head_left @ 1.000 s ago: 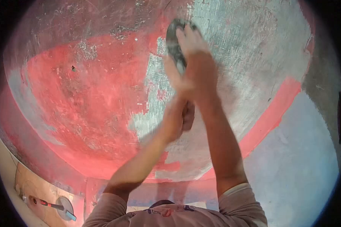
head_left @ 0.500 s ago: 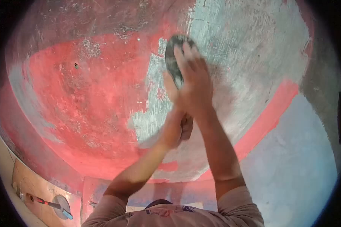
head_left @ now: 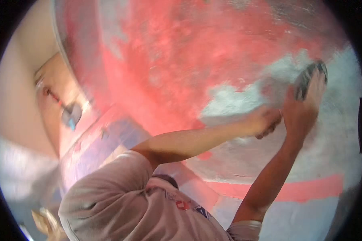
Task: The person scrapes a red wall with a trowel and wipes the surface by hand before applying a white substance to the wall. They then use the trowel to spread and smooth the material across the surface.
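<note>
My right hand (head_left: 303, 106) is closed on a dark oval pad (head_left: 305, 82) with greyish smears, pressing it to the curved wall (head_left: 177, 80) painted red and pale grey. The fingers lie over the pad's upper side. Just left of that wrist, my left hand (head_left: 267, 122) is curled with its fingers folded in, and whether it holds anything is hidden. Beneath my hands the surface is greyish, with a ragged pale patch (head_left: 233, 100) to the left.
A round grey tool (head_left: 71, 114) with a red and black handle lies on a tan board (head_left: 58, 98) at the left. A pinkish band (head_left: 309, 189) and a pale blue surface (head_left: 281, 217) run along the lower right. A blurred tan object (head_left: 46, 223) is at the lower left.
The view has swung left and tilted, so hands and wall appear farther right. My left hand has come away from my right wrist; the pad is still in my right hand.
</note>
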The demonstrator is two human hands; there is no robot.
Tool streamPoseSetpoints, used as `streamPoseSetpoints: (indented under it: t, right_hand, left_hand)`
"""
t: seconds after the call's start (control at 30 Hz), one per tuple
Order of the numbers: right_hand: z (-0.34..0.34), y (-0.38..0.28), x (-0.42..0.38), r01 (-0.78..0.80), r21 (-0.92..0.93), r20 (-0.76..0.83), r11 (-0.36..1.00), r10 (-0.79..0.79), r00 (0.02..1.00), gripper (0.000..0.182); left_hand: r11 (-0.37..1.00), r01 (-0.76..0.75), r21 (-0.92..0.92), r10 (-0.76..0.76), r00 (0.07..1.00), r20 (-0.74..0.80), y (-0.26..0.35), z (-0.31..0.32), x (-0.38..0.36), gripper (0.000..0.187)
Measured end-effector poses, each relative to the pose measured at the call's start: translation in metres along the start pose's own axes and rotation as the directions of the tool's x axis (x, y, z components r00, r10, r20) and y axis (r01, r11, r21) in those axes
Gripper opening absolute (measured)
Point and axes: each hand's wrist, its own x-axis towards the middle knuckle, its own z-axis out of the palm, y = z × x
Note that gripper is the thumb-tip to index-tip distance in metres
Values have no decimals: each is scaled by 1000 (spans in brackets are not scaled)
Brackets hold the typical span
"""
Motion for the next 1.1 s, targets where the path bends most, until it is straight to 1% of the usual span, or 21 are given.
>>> streamPoseSetpoints:
  t: [0.03,0.1,0.13,0.17,0.2,0.23,0.27,0.3,0.33,0.37,0.43,0.5,0.6,0.67,0.73,0.83,0.93,1.0,1.07,1.1]
  right_hand:
    - [1,-4,-18,-30,48,36,998,29,999,70]
    - [-1,-1,-68,-105,207,28,973,101,995,65]
    - [-7,-3,-90,-334,267,73,904,326,942,61]
    - [-8,-4,-115,-406,306,99,861,395,913,60]
    - [-13,-2,-145,-429,337,137,838,407,903,58]
    - [-18,-1,-178,-452,347,189,822,411,892,57]
    - [-26,1,-211,-483,337,251,808,418,873,56]
    - [-37,3,-248,-518,313,315,796,427,847,55]
    - [-47,5,-281,-547,278,374,790,435,819,54]
    - [-60,6,-313,-575,242,434,781,443,784,53]
    - [-87,8,-376,-635,136,555,760,473,685,51]
    - [-113,8,-417,-657,-29,642,753,518,565,49]
    - [-165,12,-474,-689,-270,672,673,644,366,48]
    - [-197,11,-500,-671,-426,658,607,717,231,47]
    - [-226,1,-516,-634,-564,607,529,786,115,46]
    - [-272,-13,-548,-566,-722,497,398,868,-24,47]
    - [-312,-41,-575,-506,-819,388,270,911,-141,47]
    - [-343,-57,-596,-453,-869,323,198,921,-217,48]
    - [-371,-80,-613,-410,-904,258,120,918,-302,50]
    - [-384,-89,-622,-395,-914,238,93,911,-337,51]
  left_hand:
    - [997,37,72,-36,999,-15,-4,-3,-14,52]
    - [972,143,187,-139,990,-37,-10,-1,-41,50]
    - [948,139,285,-180,976,125,-17,-5,-45,52]
    - [918,113,380,-229,933,277,-22,-11,-43,56]
    - [814,166,556,-446,792,416,-24,-10,-22,57]
    - [684,168,710,-649,583,489,-18,-9,-5,58]
    - [378,320,869,-830,532,165,3,9,-8,51]
    - [330,362,872,-816,573,71,10,20,-11,50]
    - [386,341,857,-754,652,81,5,23,-12,49]
    - [457,282,844,-670,733,118,-8,34,-15,48]
    - [519,218,826,-572,807,146,-33,44,-23,47]
    - [582,147,800,-496,843,206,-42,46,-21,46]
    - [592,97,800,-493,829,264,-71,74,-26,44]
    - [601,64,796,-487,820,301,-82,86,-33,43]
    - [621,34,783,-479,808,344,-86,90,-44,42]
    - [629,-1,777,-476,790,386,-105,103,-62,41]
    - [634,1,773,-453,811,370,-117,89,-92,40]
    - [678,47,734,-414,849,328,-132,53,-120,40]
    - [773,125,622,-337,912,236,-150,-19,-172,40]
    - [811,177,558,-309,939,151,-162,-60,-218,40]
